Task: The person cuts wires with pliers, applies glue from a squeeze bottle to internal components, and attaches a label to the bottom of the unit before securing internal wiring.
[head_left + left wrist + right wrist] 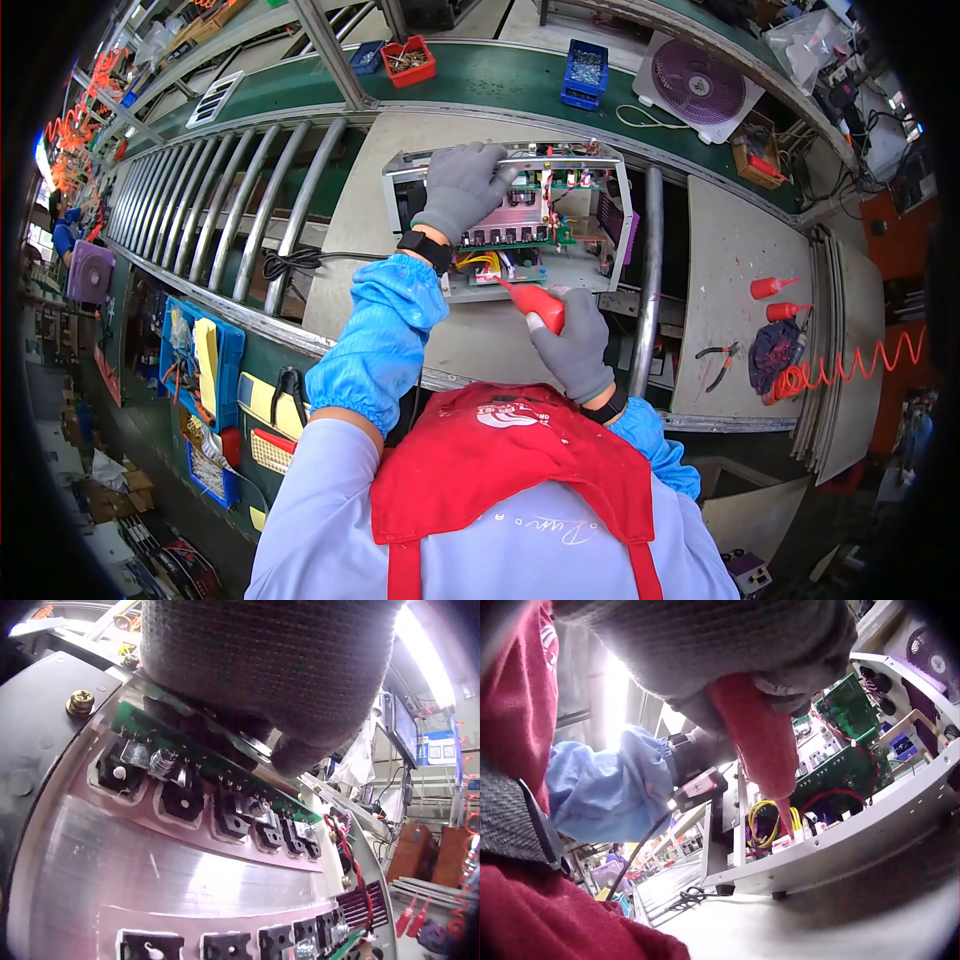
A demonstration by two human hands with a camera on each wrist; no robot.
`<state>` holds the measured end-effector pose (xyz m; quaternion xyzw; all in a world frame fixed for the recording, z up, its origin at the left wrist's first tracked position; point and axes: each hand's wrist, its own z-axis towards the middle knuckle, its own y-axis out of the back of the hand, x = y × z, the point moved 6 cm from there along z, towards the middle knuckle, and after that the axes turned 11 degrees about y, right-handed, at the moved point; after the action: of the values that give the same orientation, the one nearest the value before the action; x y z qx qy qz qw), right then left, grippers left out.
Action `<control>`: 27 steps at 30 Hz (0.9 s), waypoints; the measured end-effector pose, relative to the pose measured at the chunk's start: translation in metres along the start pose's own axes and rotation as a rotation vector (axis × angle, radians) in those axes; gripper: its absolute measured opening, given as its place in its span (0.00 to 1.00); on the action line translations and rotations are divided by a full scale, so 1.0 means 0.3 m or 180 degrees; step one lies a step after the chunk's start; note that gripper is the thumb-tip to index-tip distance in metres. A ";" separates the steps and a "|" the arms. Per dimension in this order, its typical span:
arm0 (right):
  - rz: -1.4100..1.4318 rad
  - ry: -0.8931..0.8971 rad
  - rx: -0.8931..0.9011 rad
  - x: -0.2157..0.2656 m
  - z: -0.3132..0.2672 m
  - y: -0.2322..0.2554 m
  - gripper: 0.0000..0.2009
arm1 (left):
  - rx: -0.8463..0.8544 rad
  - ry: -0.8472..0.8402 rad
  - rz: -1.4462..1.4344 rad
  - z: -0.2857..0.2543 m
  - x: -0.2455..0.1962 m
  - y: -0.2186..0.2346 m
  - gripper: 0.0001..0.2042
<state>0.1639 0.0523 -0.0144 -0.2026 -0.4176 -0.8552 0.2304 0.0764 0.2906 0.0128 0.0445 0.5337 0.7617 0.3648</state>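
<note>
The work in hand appears to be the dispensing of something from a squeeze bottle at the wiring of an open metal chassis (580, 275), which is set on the desk (345, 225). The chassis's upper rail is gripped by the left hand (462, 190), seemingly for steadying, above a row of black components (180, 802). Farther right, a red bottle (537, 306) is held in the curled fingers of the right hand (575, 345), with its nozzle (784, 814) angled down at a pale connector (782, 843) just beside yellow wires (754, 823). Whether the tip is touching, and whether anything is coming out, cannot be told. As a judgement, the next move calls for the tip to be kept close to the joint, a light, controlled squeeze, and the chassis held firm. Counted from left to right, one blue tool tray (230, 355) is seen; along the far belt, one red bin (409, 62) and two blue bins (367, 57) (584, 75); and one chassis. Six components can be made out in its upper row; the lower row is cut off and cannot be fully counted. Three red bottles are seen in all, one held and two spare bottles (771, 288) (787, 311) lying on a separate panel (720, 260), near one pair of pliers (731, 351) and one dark cloth (770, 355).
</note>
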 end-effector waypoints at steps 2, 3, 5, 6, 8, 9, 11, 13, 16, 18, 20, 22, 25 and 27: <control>-0.0052 -0.0015 -0.0031 -0.016 -0.009 -0.006 0.19 | 0.0044 0.0019 0.0026 0.000 0.000 -0.001 0.15; -0.0028 -0.0044 -0.0016 -0.018 -0.008 -0.007 0.19 | 0.0066 0.0028 0.0040 0.000 -0.001 -0.001 0.15; 0.0021 -0.0102 0.0013 -0.019 -0.006 -0.010 0.19 | 0.0047 0.0019 0.0066 -0.002 -0.003 0.003 0.15; 0.0021 -0.0114 0.0024 -0.020 -0.005 -0.011 0.18 | 0.0038 0.0016 0.0080 -0.002 -0.004 0.004 0.16; 0.0022 -0.0137 0.0046 -0.021 -0.004 -0.011 0.18 | 0.0047 0.0019 0.0088 -0.001 -0.006 0.006 0.15; -0.0011 -0.0116 0.0038 -0.020 -0.002 -0.008 0.18 | 0.0053 0.0021 0.0092 -0.001 -0.006 0.007 0.15; -0.0075 -0.0071 0.0020 -0.017 0.003 -0.001 0.18 | 0.0039 0.0003 0.0070 -0.003 -0.008 0.010 0.15; -0.0136 -0.0056 0.0022 -0.010 0.005 0.004 0.19 | 0.0022 -0.0015 0.0052 -0.005 -0.009 0.012 0.15; -0.0157 0.0014 0.0011 -0.003 0.006 0.009 0.19 | 0.0028 -0.0022 0.0028 -0.007 -0.010 0.010 0.15; -0.0173 0.0096 0.0003 0.006 0.008 0.014 0.20 | 0.0078 -0.0001 0.0013 -0.010 -0.011 0.011 0.15; -0.0216 0.0196 0.0002 0.021 0.012 0.021 0.20 | 0.0054 -0.0011 0.0059 -0.015 -0.015 0.016 0.15; -0.0263 0.0346 0.0086 0.034 0.019 0.019 0.20 | 0.0059 0.0004 0.0085 -0.020 -0.019 0.015 0.15; -0.0339 0.0545 0.0272 0.067 0.027 0.007 0.20 | 0.0092 0.0054 0.0101 -0.025 -0.019 0.014 0.15; -0.0380 0.0699 0.0368 0.085 0.030 -0.008 0.20 | 0.0115 0.0079 0.0096 -0.027 -0.019 0.014 0.15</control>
<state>0.1432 0.0551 0.0030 -0.0690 -0.4497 -0.8590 0.2347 0.0746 0.2802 0.0147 0.0497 0.5511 0.7578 0.3457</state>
